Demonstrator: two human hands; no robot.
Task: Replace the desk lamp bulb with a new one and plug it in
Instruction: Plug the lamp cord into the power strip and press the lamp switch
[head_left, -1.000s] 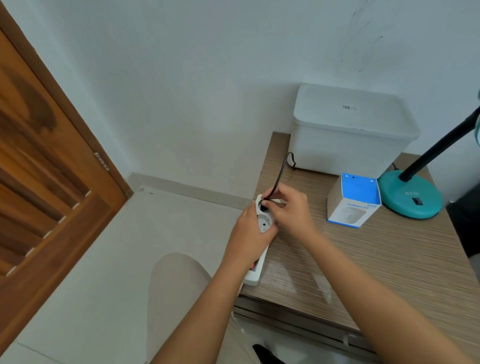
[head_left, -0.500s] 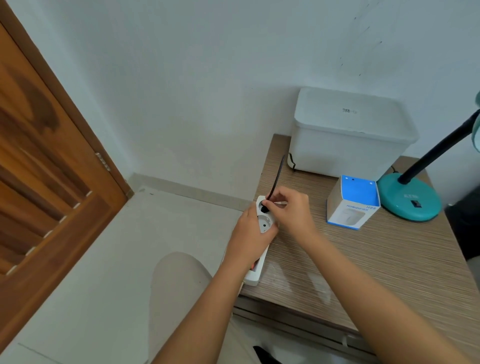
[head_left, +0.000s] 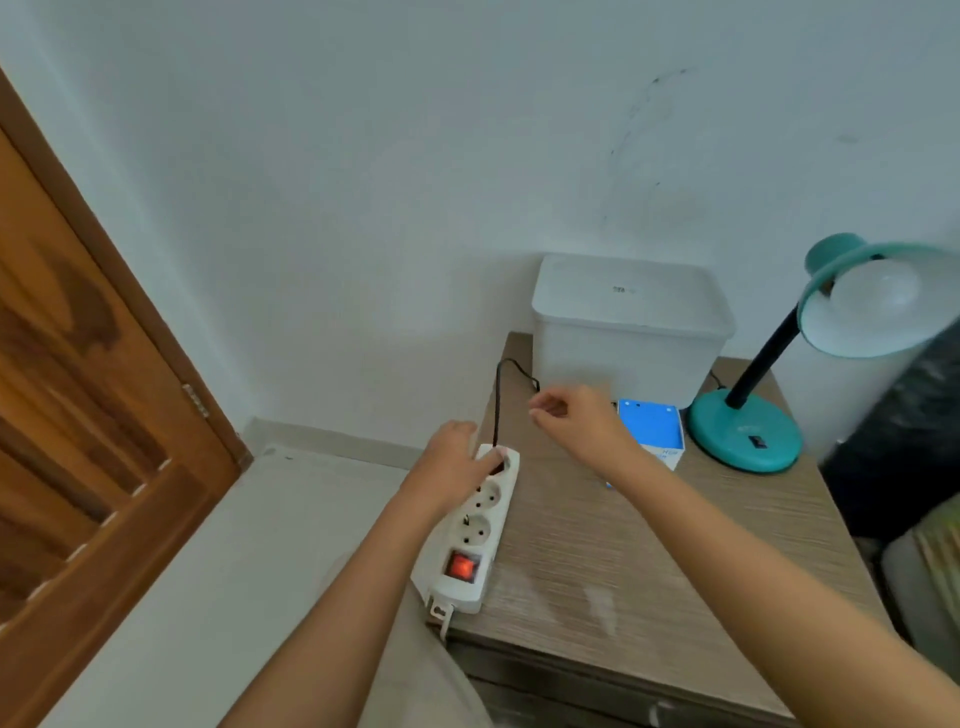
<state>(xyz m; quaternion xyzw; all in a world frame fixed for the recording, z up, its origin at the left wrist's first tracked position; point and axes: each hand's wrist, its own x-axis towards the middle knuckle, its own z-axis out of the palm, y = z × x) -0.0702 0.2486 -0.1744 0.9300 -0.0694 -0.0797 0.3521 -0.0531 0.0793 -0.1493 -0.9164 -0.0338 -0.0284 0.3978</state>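
I see my left hand (head_left: 457, 465) resting on the white power strip (head_left: 475, 530) at the desk's (head_left: 649, 561) left edge, fingers pressed beside the black plug (head_left: 497, 466) in its far socket. My right hand (head_left: 576, 421) hovers above it, fingers loosely curled and holding nothing. The teal desk lamp (head_left: 748, 431) with its bulb (head_left: 872, 291) stands at the back right corner; the blue bulb box's (head_left: 652, 428) print and the white bin's (head_left: 628, 327) label are too blurred to read.
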